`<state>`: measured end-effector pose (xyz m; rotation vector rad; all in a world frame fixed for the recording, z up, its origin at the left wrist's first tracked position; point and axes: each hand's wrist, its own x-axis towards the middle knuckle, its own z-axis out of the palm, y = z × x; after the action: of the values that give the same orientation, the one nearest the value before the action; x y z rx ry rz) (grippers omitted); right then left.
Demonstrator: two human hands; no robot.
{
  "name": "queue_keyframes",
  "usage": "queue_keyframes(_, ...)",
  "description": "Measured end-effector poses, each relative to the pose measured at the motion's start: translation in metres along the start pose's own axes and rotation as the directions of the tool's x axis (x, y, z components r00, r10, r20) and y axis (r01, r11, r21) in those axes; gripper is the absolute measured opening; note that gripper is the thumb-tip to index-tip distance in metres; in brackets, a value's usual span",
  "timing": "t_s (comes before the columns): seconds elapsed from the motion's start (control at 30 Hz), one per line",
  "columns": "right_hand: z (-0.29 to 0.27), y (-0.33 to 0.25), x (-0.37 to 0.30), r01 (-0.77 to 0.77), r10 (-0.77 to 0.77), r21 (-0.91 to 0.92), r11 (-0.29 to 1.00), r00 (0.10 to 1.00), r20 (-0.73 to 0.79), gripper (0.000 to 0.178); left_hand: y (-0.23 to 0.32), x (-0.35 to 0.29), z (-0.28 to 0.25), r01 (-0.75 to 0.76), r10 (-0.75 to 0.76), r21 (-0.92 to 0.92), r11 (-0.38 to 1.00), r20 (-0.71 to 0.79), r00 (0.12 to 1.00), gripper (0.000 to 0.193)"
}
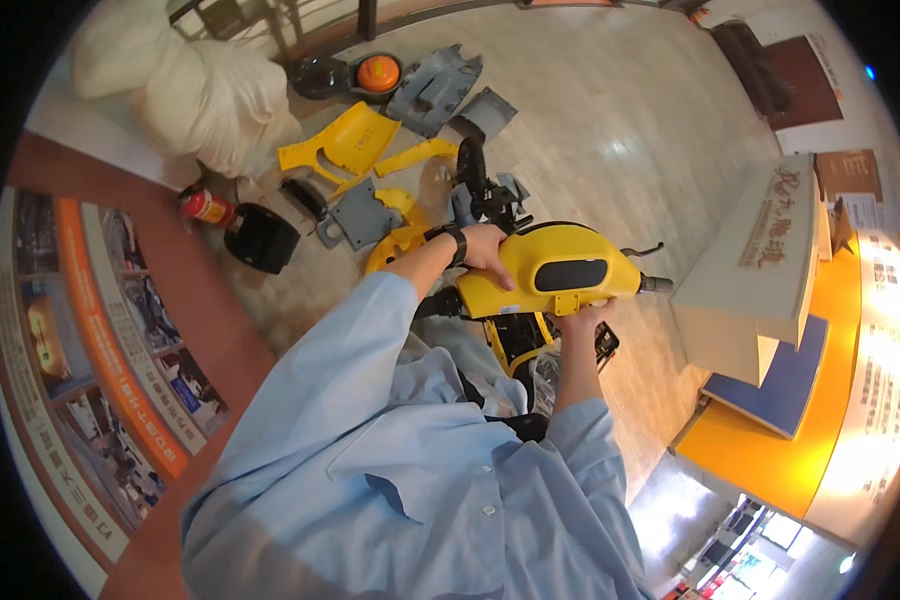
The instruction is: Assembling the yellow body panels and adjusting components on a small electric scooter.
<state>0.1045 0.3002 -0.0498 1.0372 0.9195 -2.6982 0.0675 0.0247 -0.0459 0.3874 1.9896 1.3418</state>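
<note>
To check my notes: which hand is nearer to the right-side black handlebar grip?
Right. The right hand is at the lower edge of the yellow cover, left of the grip; the left hand is on the cover's left part, farther away.

A loose light-blue cloth shirt (420, 455) has small round pale buttons (488, 510); a black band (457, 246) circles the left wrist (440, 258).

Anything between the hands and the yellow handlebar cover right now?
Nothing visible does. The left hand lies directly on the left part of the yellow handlebar cover, thumb on its surface. The right hand is at its near edge, but its fingertips are hidden, so their contact underneath can't be checked.
</note>
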Motion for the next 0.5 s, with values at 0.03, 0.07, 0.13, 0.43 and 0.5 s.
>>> queue_keyframes(0.03,0.006,0.001,0.004,0.116,-0.116,-0.008,0.993,0.993,-0.019,0.082,0.0,0.001,0.002,-0.011,0.01,0.024,1.0,0.017,1.0,0.076)
queue_keyframes(0.07,0.011,0.001,0.008,0.171,-0.17,0.019,0.985,0.984,-0.053,0.082,-0.007,0.002,0.004,-0.017,0.017,-0.023,1.0,0.017,1.0,0.072)
queue_keyframes(0.13,0.007,-0.006,0.012,0.18,-0.18,0.023,0.983,0.984,-0.001,0.082,-0.013,0.002,0.005,-0.057,0.057,-0.009,0.998,0.012,0.998,0.063)
queue_keyframes(0.43,0.015,-0.003,0.042,0.231,-0.335,-0.256,0.939,0.783,-0.524,0.106,0.005,-0.005,-0.008,0.094,-0.077,-0.214,0.972,0.086,0.993,0.063)
queue_keyframes(0.5,0.023,-0.004,0.033,0.079,-0.325,-0.402,0.912,0.737,-0.592,0.108,-0.002,-0.004,-0.009,0.138,-0.124,-0.206,0.969,0.082,0.989,0.061)
